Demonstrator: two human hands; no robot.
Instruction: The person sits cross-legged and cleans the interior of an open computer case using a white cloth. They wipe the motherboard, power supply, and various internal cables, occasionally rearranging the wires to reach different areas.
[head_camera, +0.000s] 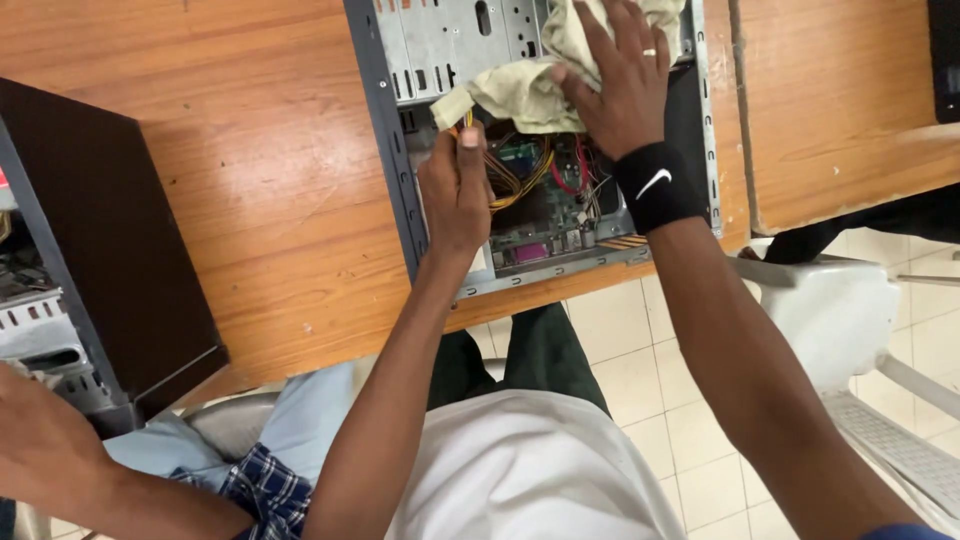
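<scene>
An open computer case lies flat on the wooden desk, showing a green circuit board and bundles of yellow and red wires. My right hand, with a ring and a black wristband, presses a pale yellowish cloth onto the metal drive bay inside the case. My left hand rests at the case's left inner wall, fingers curled around the yellow wires beside the cloth's lower corner.
A second computer case with a black panel stands at the left, where another person's hand and checked sleeve reach in. A white plastic chair stands at the right over a tiled floor. Another desk adjoins.
</scene>
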